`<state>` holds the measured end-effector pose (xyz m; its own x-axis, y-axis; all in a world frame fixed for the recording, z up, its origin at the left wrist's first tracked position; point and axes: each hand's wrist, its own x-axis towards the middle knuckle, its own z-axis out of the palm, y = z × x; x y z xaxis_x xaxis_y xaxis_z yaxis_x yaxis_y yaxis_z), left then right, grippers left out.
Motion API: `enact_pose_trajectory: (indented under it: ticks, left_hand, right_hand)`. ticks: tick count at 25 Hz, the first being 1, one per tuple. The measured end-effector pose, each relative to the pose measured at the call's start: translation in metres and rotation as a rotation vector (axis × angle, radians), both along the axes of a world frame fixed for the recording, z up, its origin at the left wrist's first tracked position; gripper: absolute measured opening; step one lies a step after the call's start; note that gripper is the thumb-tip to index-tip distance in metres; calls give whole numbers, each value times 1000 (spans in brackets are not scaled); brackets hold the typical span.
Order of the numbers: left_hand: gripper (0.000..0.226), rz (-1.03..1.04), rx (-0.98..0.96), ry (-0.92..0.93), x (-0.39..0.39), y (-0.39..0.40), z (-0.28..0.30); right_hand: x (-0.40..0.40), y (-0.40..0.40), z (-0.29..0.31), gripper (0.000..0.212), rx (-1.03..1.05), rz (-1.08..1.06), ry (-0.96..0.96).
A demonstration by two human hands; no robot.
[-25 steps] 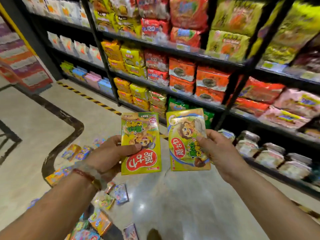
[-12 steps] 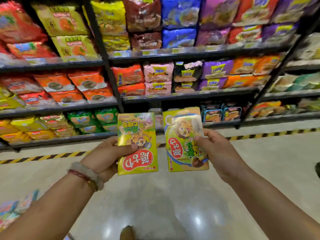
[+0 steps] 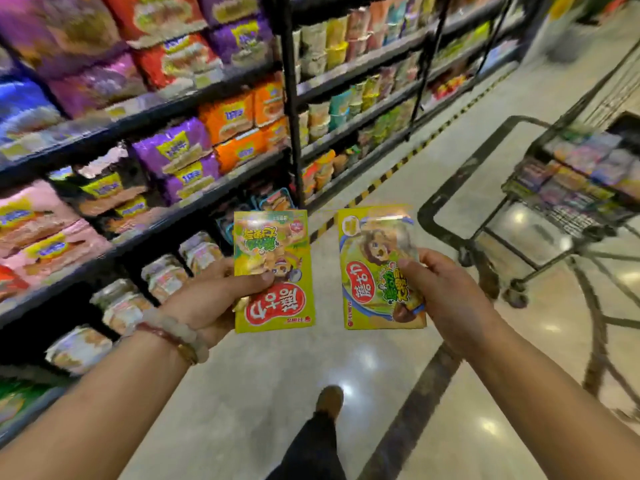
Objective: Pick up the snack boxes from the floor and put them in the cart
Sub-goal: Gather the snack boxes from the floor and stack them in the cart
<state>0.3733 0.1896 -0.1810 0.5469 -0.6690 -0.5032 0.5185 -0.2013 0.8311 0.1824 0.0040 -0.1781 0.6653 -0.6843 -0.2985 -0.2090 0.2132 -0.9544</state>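
My left hand point(image 3: 207, 303) held one snack box point(image 3: 274, 271) upright, thumb across its front, fingers behind. My right hand point(image 3: 446, 296) pinched a second box point(image 3: 375, 268) the same way, thumb on the front face. Both boxes were yellow-green with a red logo, side by side in front of me, apart from each other, not touching. Both hands were full, neither loose.

The cart point(image 3: 561, 188) stood to the far right, well apart from the boxes, its handle bar point(image 3: 450, 188) facing my way. Its basket already had a layer of colourful packs point(image 3: 588, 161) in it; blurred, so I couldn't tell which or count them. I'd judge a good part of the job was done by that load.

These two boxes were off the floor, so the pickup step for them was done; the drop into the cart was not yet done. Next I'd need to reach right and over the basket rim and let go.

No boxes showed on the floor point(image 3: 277, 393) in this view, only my shoe point(image 3: 330, 400) and leg below. Whether more lay out of view I couldn't tell. Shelves point(image 3: 173, 109) of snack bags ran along the left, blurred.
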Motion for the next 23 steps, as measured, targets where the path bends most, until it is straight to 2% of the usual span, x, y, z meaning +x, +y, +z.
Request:
enact_pose_trajectory:
  ticks: [4, 8, 11, 13, 19, 23]
  left_hand:
    - [56, -216, 39, 19, 29, -115, -9]
    - [47, -421, 50, -11, 50, -234, -8]
    - [59, -578, 39, -20, 50, -308, 0]
    - [67, -620, 47, -19, 44, -348, 5]
    - [72, -782, 72, -3, 12, -458, -3]
    - [70, -825, 93, -18, -12, -543, -12]
  right_hand:
    - [1, -74, -5, 16, -12, -216, 33]
    - [0, -137, 4, 13, -42, -427, 23]
    - [-11, -176, 6, 16, -45, -574, 25]
    - [-21, -197, 6, 15, -34, -647, 14]
    - [-48, -269, 0, 16, 5, -800, -21]
    - [-71, -344, -11, 21, 24, -836, -39]
